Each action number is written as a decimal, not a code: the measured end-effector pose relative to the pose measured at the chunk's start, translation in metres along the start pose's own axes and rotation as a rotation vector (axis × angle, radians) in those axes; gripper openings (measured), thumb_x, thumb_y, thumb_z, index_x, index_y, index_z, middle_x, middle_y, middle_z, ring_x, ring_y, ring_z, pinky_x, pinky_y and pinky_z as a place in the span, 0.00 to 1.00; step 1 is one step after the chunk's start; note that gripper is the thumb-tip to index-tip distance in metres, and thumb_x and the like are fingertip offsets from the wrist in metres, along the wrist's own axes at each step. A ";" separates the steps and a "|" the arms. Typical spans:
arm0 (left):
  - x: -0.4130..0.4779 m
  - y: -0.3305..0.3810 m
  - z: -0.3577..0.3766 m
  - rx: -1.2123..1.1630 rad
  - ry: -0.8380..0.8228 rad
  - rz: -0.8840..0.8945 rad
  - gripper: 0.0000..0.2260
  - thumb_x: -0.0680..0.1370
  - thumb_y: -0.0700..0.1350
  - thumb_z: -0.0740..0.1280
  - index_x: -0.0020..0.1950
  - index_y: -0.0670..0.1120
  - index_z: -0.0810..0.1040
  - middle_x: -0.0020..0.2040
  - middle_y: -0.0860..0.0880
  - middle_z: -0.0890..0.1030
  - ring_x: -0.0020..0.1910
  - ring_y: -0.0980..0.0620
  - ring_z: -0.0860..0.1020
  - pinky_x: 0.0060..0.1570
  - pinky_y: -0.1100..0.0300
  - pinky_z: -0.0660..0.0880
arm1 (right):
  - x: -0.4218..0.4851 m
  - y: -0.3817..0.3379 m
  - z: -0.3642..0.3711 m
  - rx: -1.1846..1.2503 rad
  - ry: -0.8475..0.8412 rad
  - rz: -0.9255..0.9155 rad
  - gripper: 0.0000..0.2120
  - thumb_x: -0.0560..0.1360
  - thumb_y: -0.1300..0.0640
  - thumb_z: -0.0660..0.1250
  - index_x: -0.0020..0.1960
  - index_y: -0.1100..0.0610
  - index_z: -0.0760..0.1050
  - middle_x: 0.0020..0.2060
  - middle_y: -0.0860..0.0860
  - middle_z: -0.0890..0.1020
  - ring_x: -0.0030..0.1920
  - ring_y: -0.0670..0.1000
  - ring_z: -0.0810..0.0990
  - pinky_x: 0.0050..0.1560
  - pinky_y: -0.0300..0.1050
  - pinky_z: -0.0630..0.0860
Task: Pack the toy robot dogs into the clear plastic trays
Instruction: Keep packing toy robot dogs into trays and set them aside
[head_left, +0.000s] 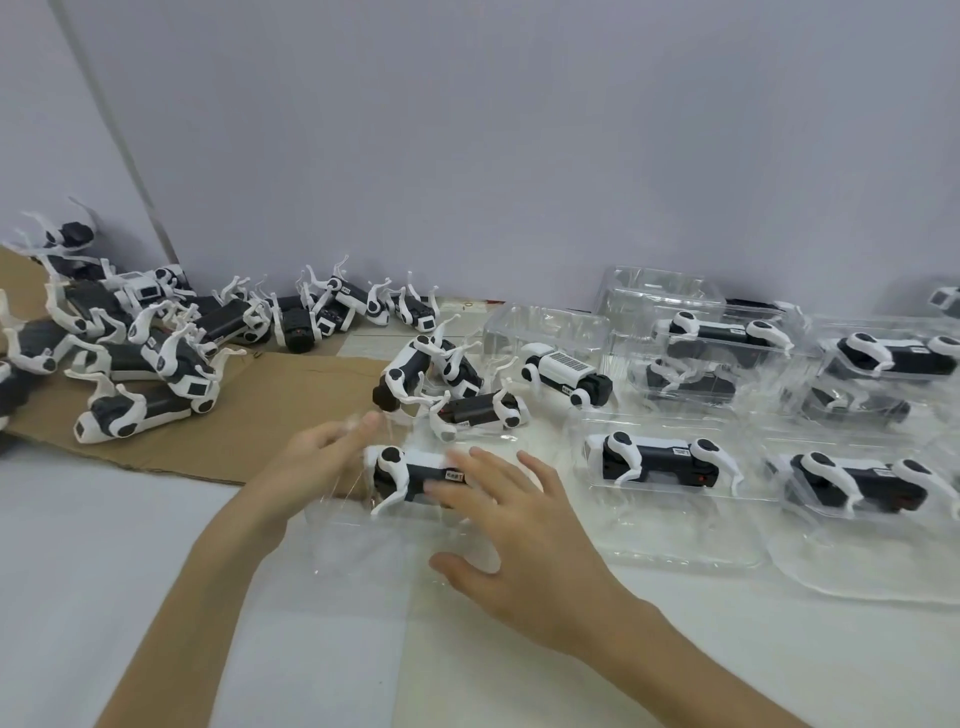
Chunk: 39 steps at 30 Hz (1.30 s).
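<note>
The right hand (498, 525) lies flat with its fingers spread and straight, pressing a black-and-white toy robot dog (410, 473) down into a clear plastic tray (363, 545) on the white table (104, 571). Its grip is open, with nothing curled round the toy. The left hand (322, 452) reaches to the tray's far left corner. Its fingertips are blurred, so I cannot tell whether that grip pinches the rim or only steadies it. The dog lies on its side in the tray's recess and looks nearly seated.

Just behind it, three loose dogs (441, 384) lie tangled together. A barcode-labelled dog (566, 374) stands at the front of an empty clear tray (545, 327). To the right, two filled near trays (675, 551) each hold one dog on its side. Behind them are stacked filled trays (779, 374), at least four, and a further empty tray (660, 283) stands by the wall.

Far left, a heap of unpacked dogs (140, 358) covers a brown cardboard sheet (285, 410). The loose dogs seem to outnumber the packed ones, so I judge the task less than half done.
</note>
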<state>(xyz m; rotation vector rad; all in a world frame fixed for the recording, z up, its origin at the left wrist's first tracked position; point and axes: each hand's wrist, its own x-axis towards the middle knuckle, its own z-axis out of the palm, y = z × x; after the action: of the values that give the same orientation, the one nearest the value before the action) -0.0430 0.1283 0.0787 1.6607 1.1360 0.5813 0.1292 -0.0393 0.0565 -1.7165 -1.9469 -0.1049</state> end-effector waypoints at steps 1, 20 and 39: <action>0.000 0.001 0.001 0.003 -0.001 -0.024 0.28 0.71 0.70 0.60 0.56 0.49 0.80 0.56 0.51 0.81 0.56 0.51 0.78 0.46 0.61 0.70 | 0.000 0.001 -0.001 -0.011 -0.019 -0.002 0.21 0.76 0.40 0.64 0.68 0.44 0.74 0.76 0.45 0.66 0.77 0.46 0.58 0.78 0.51 0.46; -0.003 0.008 -0.012 -0.583 0.518 0.233 0.11 0.82 0.45 0.62 0.42 0.50 0.80 0.36 0.53 0.82 0.30 0.58 0.78 0.29 0.66 0.74 | 0.005 0.015 -0.024 0.239 0.270 -0.005 0.10 0.76 0.49 0.69 0.53 0.53 0.82 0.62 0.42 0.81 0.71 0.43 0.71 0.70 0.50 0.65; -0.002 0.012 0.018 -0.436 0.447 0.246 0.12 0.82 0.42 0.61 0.41 0.47 0.80 0.33 0.52 0.81 0.28 0.55 0.76 0.34 0.58 0.71 | -0.031 0.110 -0.166 0.183 0.240 0.157 0.06 0.70 0.62 0.75 0.45 0.53 0.85 0.52 0.42 0.84 0.59 0.42 0.80 0.63 0.36 0.71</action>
<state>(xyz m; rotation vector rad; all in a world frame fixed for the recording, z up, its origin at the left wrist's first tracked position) -0.0247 0.1173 0.0831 1.3261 1.0189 1.3093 0.2905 -0.1129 0.1526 -1.6468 -1.5935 -0.0696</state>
